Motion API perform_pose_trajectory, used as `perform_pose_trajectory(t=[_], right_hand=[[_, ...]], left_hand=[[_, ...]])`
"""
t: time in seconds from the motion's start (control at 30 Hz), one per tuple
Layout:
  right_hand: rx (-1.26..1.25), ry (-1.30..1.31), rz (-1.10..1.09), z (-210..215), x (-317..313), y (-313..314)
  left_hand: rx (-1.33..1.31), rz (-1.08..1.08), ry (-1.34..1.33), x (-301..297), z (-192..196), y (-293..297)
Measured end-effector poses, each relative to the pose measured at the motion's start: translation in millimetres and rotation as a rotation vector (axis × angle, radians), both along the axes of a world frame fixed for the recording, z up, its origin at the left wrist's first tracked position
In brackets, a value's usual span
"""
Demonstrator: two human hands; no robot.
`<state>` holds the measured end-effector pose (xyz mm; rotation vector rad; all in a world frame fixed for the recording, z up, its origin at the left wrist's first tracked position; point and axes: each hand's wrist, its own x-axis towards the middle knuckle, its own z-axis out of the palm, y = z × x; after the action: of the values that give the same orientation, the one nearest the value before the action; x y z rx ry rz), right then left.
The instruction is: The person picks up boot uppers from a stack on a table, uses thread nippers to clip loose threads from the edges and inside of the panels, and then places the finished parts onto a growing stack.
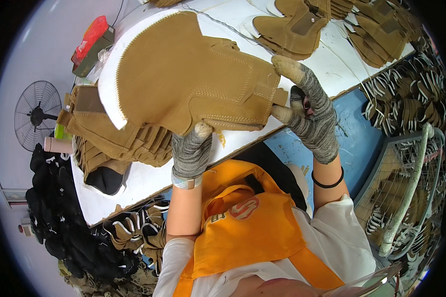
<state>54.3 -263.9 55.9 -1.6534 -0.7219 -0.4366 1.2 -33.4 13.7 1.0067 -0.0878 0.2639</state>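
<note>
A tan suede boot upper (183, 74) with zigzag stitching and a white edge on its left is held up above the table. My left hand (191, 151), in a grey knit glove with bare-looking tan fingertips, grips its lower edge, thumb on the front face; the other fingers are hidden behind it. At the upper's right end, my right hand (312, 109), in a matching glove, holds the corners between an upper finger and the thumb. A small tab sticks out between them. Below and left of the raised piece lies a pile of similar uppers (148, 143).
More tan uppers (287, 29) lie along the far side of the white table (148, 178). A wire cart (411, 188) with shoe parts stands at right. Black items (59, 213) are heaped at left beside a fan (37, 116). A green box (94, 54) holds red plastic.
</note>
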Motion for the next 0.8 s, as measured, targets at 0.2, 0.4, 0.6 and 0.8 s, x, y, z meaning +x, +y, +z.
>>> perform_pose_trajectory(t=[0.2, 0.4, 0.6, 0.8], right_hand=[[0.061, -0.064, 0.162, 7.8, 1.9, -4.0], [-0.116, -0.242, 0.015, 8.1, 7.1, -3.8], [-0.234, -0.411, -0.063, 10.3, 5.2, -3.1], [0.133, -0.119, -0.093, -3.7, -6.8, -5.7]], left_hand=[[0.154, -0.034, 0.002, -6.5, 0.1, 8.1], [0.632, 0.189, -0.052, -10.7, 5.3, 4.6], [0.401, 0.147, -0.008, -13.1, 7.9, -0.9], [0.494, 0.142, -0.019, -9.7, 3.6, -0.9]])
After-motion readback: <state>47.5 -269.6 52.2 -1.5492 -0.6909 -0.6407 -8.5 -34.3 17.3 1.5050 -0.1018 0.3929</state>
